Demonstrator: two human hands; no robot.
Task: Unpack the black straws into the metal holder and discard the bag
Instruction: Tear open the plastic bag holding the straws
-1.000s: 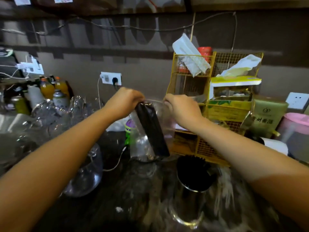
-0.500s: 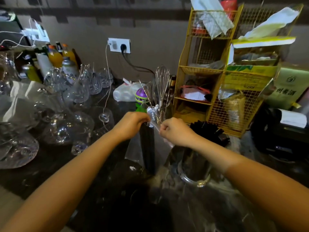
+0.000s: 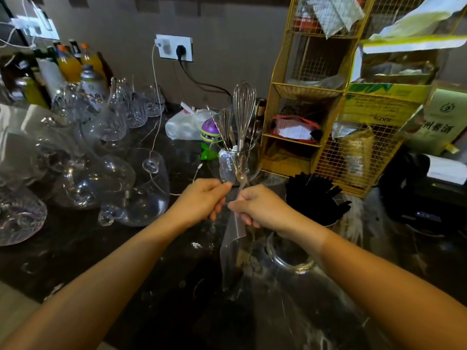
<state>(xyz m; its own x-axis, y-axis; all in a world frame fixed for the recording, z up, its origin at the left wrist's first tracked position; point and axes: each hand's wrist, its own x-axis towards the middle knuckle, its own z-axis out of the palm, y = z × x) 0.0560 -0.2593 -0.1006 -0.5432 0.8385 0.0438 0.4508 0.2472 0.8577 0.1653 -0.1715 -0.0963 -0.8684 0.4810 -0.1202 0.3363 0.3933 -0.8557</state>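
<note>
The clear plastic bag (image 3: 231, 251) hangs from both hands over the dark countertop (image 3: 126, 261), just left of the metal holder (image 3: 293, 256). It looks empty, though the lower part is dim and hard to read. The black straws (image 3: 316, 200) already stand bunched in the holder, fanning out above its rim.

The left hand (image 3: 202, 200) pinches the bag's top edge with fingers curled closed on the film; the right hand (image 3: 260, 208) is fisted around the bag's upper part, right beside it, knuckles nearly touching. Both forearms reach in from the bottom corners, converging left of the holder.

Behind the holder rises a yellow wire rack (image 3: 328, 117) (one box in it carries small print too blurred to read), and beside that a green package (image 3: 439, 122) with Chinese characters. Left of the holder, behind the hands, a glass (image 3: 236, 165) holds a whisk (image 3: 243, 107); its label is illegible. Clear glassware (image 3: 108, 173) crowds the counter further left.
</note>
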